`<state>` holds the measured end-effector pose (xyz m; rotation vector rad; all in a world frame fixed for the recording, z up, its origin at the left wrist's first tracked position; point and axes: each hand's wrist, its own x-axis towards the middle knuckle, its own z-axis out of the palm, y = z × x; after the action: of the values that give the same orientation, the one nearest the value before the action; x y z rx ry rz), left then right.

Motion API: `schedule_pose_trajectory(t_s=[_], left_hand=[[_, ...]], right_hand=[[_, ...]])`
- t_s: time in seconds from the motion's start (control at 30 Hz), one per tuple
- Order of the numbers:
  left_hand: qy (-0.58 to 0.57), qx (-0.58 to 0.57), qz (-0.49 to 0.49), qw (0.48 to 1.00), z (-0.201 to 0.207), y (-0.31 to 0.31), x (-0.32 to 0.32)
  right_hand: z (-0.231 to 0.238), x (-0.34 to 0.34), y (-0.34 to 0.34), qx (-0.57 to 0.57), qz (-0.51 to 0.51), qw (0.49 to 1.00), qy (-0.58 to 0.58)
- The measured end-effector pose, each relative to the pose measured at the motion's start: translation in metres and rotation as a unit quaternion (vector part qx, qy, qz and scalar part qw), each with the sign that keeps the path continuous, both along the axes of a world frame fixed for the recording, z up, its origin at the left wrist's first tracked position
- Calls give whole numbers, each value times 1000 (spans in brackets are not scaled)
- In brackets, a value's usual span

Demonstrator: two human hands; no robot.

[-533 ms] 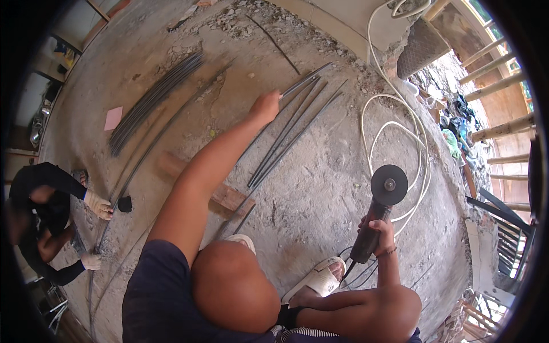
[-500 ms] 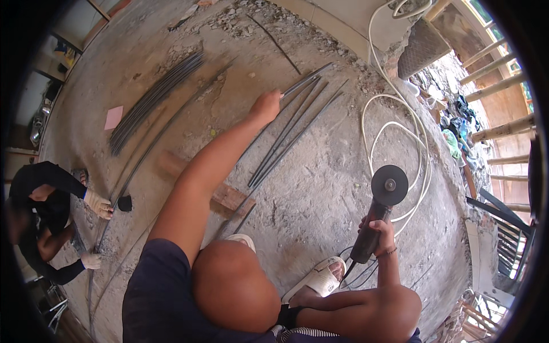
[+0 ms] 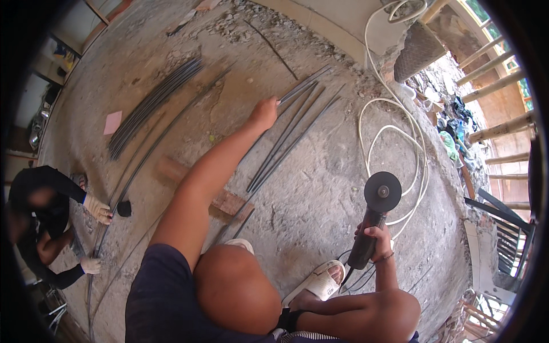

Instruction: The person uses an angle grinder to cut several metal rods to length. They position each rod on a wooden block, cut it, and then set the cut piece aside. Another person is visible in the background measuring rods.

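Observation:
My left hand (image 3: 264, 113) reaches forward, closed around thin steel rods (image 3: 306, 83) whose far ends stick out beyond the fist. Several more steel rods (image 3: 293, 137) lie fanned on the floor just right of that hand. A reddish-brown block (image 3: 231, 204) sits under my left forearm, with rod ends crossing it. In my right hand (image 3: 377, 240) is an angle grinder (image 3: 362, 248), gripped by its dark body and held upright above the floor near my right knee. Its black disc (image 3: 375, 200) points away from me, apart from the rods. Whether the disc spins cannot be told.
A white cable (image 3: 362, 128) loops over the floor at right. Further left lie a bundle of rods (image 3: 154, 108) and a pink sheet (image 3: 112, 122). At far left a co-worker's gloved hand (image 3: 97, 208) rests near long rods. Rubble (image 3: 251, 26) lines the far wall.
The grinder has come slightly down and left in my right hand. My left hand keeps its grip on the rods, and the whole view has shifted a little.

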<state>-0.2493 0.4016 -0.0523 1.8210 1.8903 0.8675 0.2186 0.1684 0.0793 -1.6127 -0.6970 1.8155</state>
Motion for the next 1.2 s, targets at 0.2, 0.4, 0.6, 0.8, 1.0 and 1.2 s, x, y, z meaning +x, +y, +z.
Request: schedule_pose_trajectory(t_s=[0.2, 0.4, 0.6, 0.8, 1.0, 1.2], left_hand=[[11, -34, -2, 999, 3, 1, -4], [9, -39, 1, 999, 8, 2, -4], [-21, -70, -3, 997, 10, 4, -5], [-22, -111, -3, 994, 23, 2, -7], [62, -33, -80, 994, -50, 29, -1], [7, -115, 2, 993, -94, 80, 22]], right_hand=[[4, 2, 3, -4, -1, 1000, 3], [6, 2, 9, -1, 4, 1000, 3], [7, -3, 11, -4, 4, 1000, -5], [-2, -8, 7, 1, 26, 999, -24], [-26, 14, -4, 23, 29, 999, -23], [-66, 22, 14, 32, 52, 997, -55]])
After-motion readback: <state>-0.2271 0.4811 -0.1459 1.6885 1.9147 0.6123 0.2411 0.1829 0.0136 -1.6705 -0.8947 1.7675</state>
